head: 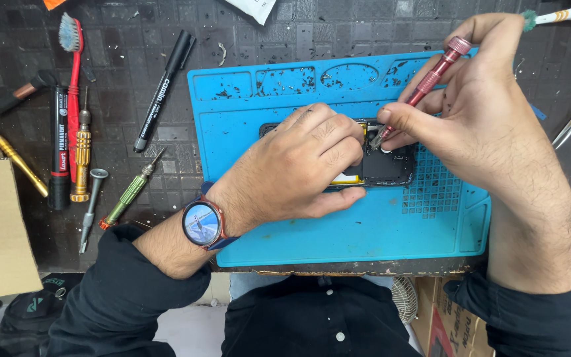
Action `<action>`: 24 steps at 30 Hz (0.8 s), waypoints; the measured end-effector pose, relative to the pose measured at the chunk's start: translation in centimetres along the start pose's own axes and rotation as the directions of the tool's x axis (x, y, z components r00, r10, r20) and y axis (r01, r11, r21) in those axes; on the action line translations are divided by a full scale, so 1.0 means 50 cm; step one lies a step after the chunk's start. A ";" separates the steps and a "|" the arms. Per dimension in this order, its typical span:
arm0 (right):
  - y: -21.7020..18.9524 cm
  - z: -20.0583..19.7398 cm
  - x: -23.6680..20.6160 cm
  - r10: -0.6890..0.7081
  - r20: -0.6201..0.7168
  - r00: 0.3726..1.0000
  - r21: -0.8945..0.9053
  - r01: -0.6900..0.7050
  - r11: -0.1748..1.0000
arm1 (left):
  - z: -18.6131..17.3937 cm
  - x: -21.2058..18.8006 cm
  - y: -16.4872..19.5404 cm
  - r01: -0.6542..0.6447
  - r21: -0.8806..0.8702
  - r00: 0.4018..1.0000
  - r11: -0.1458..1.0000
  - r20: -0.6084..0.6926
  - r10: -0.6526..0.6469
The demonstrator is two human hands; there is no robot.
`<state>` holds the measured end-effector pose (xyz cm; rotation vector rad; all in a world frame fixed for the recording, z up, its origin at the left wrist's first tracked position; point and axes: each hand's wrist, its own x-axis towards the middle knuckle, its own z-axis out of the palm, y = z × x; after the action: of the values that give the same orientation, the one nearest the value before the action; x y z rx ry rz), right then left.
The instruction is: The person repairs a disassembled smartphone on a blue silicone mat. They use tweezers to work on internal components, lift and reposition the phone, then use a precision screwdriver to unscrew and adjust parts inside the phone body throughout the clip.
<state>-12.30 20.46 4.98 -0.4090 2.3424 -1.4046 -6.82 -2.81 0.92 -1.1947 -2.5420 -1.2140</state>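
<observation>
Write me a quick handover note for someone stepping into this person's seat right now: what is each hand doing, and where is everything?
Left hand: pressed flat on the opened phone, holding it on the blue mat.
Right hand: grips the red screwdriver, tip down inside the phone's upper part.
Done: the back is off; a yellow-edged part shows under the left fingers.
Left: the tip is at work inside; whether a screw is out I cannot tell.
Spare tools lie left of the mat: green screwdriver, gold screwdriver, black marker, red toothbrush.
</observation>
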 end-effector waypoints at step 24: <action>0.008 -0.001 0.001 -0.061 0.005 0.998 -0.015 0.061 0.998 | 0.005 -0.006 -0.007 -0.018 0.045 1.000 0.999 -0.004 0.018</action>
<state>-12.39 20.69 4.64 -0.4909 2.3564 -1.4130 -6.80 -2.95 0.41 -1.2009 -2.5357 -1.1484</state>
